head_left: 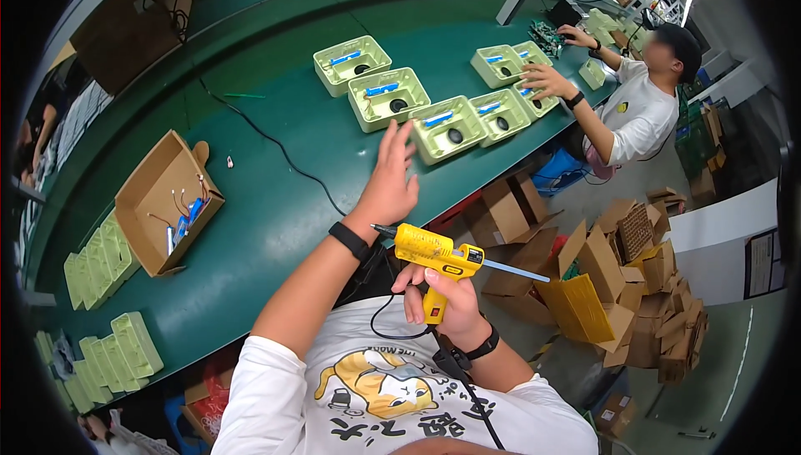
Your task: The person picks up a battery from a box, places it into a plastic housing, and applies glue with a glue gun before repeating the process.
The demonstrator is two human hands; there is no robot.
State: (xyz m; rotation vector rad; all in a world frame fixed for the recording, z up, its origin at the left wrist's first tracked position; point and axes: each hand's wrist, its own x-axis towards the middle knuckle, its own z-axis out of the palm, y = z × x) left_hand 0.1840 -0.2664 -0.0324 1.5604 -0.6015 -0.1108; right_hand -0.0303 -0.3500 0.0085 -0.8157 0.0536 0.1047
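My right hand [455, 305] is wrapped round the handle of a yellow hot glue gun [430, 251], held in front of my chest. Its dark nozzle points left, and a pale glue stick [517, 271] sticks out of its back. My left hand [390, 173] reaches over the bench with its fingers apart and nothing in them. Its fingertips are near a light green plastic housing [365, 113] and beside another green housing [442, 152]. Both housings hold a blue battery pack and a round black part. Whether the fingertips touch a housing I cannot tell.
A cardboard box [138, 184] with blue battery packs lies on the green bench [267, 246]. Stacked green housings [125, 351] stand at the left. A black cable [275, 140] crosses the bench. At the right a co-worker [642, 105] reaches toward more housings; cardboard boxes [601, 276] crowd the floor.
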